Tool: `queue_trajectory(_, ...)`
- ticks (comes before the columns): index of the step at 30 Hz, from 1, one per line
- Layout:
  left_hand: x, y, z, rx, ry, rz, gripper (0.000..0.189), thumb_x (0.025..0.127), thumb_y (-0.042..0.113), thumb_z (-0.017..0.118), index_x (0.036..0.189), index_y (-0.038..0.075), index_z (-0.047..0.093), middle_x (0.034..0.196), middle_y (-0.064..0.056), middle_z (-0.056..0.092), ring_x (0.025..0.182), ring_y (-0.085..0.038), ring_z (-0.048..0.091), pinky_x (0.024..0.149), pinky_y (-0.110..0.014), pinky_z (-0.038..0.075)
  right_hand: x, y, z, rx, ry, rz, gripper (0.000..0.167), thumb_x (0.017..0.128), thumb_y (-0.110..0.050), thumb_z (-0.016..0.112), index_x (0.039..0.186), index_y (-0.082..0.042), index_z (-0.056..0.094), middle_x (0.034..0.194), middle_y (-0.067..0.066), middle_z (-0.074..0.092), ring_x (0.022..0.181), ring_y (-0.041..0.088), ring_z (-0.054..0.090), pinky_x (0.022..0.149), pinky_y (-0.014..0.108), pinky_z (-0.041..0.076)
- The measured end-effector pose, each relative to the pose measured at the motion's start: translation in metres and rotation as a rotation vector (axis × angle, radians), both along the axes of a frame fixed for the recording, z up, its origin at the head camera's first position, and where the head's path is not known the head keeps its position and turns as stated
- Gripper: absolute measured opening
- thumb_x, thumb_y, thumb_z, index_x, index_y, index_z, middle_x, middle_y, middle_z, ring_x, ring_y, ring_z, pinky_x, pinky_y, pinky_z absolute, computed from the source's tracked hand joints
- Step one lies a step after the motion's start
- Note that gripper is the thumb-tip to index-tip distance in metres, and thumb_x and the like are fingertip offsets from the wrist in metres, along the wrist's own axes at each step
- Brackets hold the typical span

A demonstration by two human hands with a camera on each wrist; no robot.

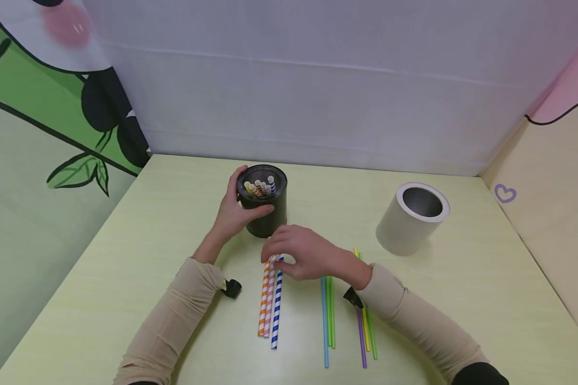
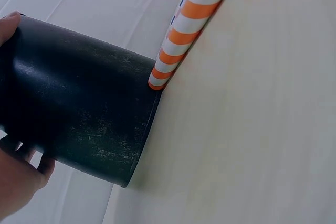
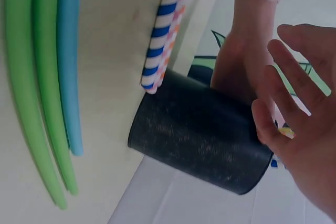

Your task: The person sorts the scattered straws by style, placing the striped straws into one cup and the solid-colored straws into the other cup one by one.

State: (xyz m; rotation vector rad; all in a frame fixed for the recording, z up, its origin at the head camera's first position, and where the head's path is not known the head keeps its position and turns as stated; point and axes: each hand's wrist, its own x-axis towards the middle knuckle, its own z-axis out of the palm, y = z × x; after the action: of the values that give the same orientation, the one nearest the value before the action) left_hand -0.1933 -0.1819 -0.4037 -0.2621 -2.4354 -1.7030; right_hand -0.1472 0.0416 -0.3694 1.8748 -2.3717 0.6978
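Observation:
My left hand [image 1: 231, 213] grips a black cylindrical cup [image 1: 275, 216], thumb across its front and fingers round its far left side. Inside the cup stand several striped straws [image 1: 257, 188], only their upper ends showing. Below it on the table lie three striped paper straws: orange-and-white [image 1: 262, 307], pink-and-white [image 1: 269, 310] and blue-and-white [image 1: 276, 315]. Over their far ends hovers my right hand [image 1: 303, 252]. The right wrist view shows its fingers [image 3: 294, 77] loosely bent and spread beside the cup, with no straw between them.
Right of the striped straws lie plain ones: light blue [image 1: 325, 326], green [image 1: 332, 315], purple [image 1: 362, 342] and yellow [image 1: 366, 331], some partly under my right forearm. A white cylindrical cup [image 1: 400, 230] stands at the right. A pale cloth wall [image 1: 318, 107] borders the table's far edge.

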Motion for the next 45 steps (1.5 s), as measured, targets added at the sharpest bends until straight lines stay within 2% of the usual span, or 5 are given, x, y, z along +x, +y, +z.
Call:
queue_trajectory(9, 0.020, 0.011, 0.028, -0.010, -0.026, -0.010, 0.098, 0.076, 0.019, 0.081, 0.151, 0.018, 0.019, 0.145, -0.015, 0.039, 0.131, -0.033, 0.038, 0.104, -0.056, 0.032, 0.020, -0.014, -0.011, 0.186, 0.062, 0.081, 0.020, 0.087, -0.015, 0.067, 0.106, -0.020, 0.070, 0.110, -0.010, 0.066, 0.107, 0.011, 0.053, 0.097, 0.027, 0.040)
queue_trajectory(19, 0.019, 0.009, 0.028, -0.012, -0.022, 0.001, 0.097, 0.076, 0.018, 0.081, 0.151, 0.020, 0.020, 0.143, -0.014, 0.041, 0.130, -0.033, 0.038, 0.105, -0.056, 0.032, 0.040, -0.027, -0.021, 0.366, 0.132, 0.145, 0.027, 0.088, -0.016, 0.065, 0.112, -0.029, 0.070, 0.114, -0.015, 0.064, 0.113, 0.007, 0.051, 0.097, 0.028, 0.040)
queue_trajectory(25, 0.019, 0.008, 0.026, -0.004, -0.018, -0.004, 0.096, 0.076, 0.017, 0.081, 0.150, 0.021, 0.021, 0.142, -0.014, 0.041, 0.129, -0.033, 0.039, 0.104, -0.056, 0.033, 0.047, -0.032, -0.028, 0.430, 0.182, 0.159, 0.031, 0.089, -0.013, 0.062, 0.112, -0.032, 0.070, 0.113, -0.017, 0.064, 0.110, 0.006, 0.051, 0.094, 0.029, 0.041)
queue_trajectory(33, 0.019, 0.009, 0.028, -0.007, -0.022, -0.004, 0.097, 0.076, 0.018, 0.081, 0.151, 0.022, 0.020, 0.142, -0.015, 0.041, 0.130, -0.033, 0.038, 0.104, -0.056, 0.033, 0.052, -0.033, -0.031, 0.429, 0.208, 0.161, 0.026, 0.090, -0.016, 0.063, 0.108, -0.032, 0.072, 0.109, -0.016, 0.064, 0.107, 0.006, 0.052, 0.093, 0.028, 0.041)
queue_trajectory(45, 0.020, 0.009, 0.028, -0.011, -0.023, -0.001, 0.096, 0.076, 0.018, 0.081, 0.151, 0.023, 0.020, 0.142, -0.015, 0.042, 0.130, -0.033, 0.038, 0.105, -0.056, 0.032, 0.053, -0.037, -0.033, 0.441, 0.195, 0.168, 0.025, 0.084, -0.012, 0.066, 0.102, -0.030, 0.068, 0.098, -0.017, 0.061, 0.100, 0.005, 0.051, 0.090, 0.027, 0.041)
